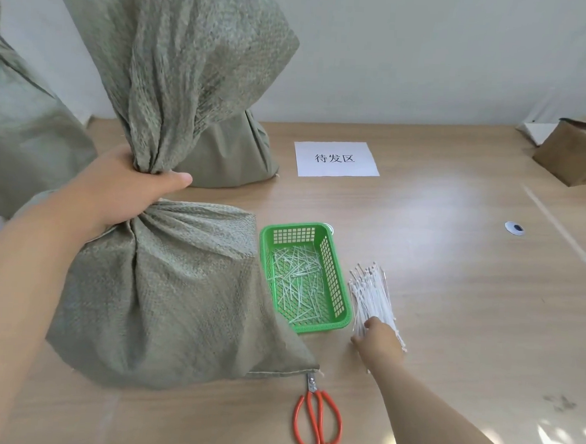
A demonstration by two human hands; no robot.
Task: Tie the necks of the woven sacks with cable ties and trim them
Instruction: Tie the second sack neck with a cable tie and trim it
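A pale wood-grain table (453,266) runs back to a plain off-white wall (432,52), sunlight patching its near right corner. Largest on it is the grey-green woven sack (177,300), bulging, its coarse plastic weave crinkled into folds that gather at the neck; the loose top fans upward above the grip. The left hand (121,194) is wrapped tight around that gathered neck, thumb across the front. Behind it stands a second sack (234,156) of the same cloth, and more sacking (22,129) fills the left edge. A brown cardboard box (577,153) sits at the far right, open-topped. A white paper sheet (336,159) printed with black characters lies flat beyond the green plastic basket (334,258) (rectangular, lattice-walled), which holds trimmed white offcuts (296,283). Just right of the basket lies a bundle of white cable ties (371,295), thin and straight; the right hand (380,340) rests on its near end, fingers curled down onto the ties, though whether it pinches one I cannot tell. Orange-handled scissors (317,419) lie closed by the sack's front corner
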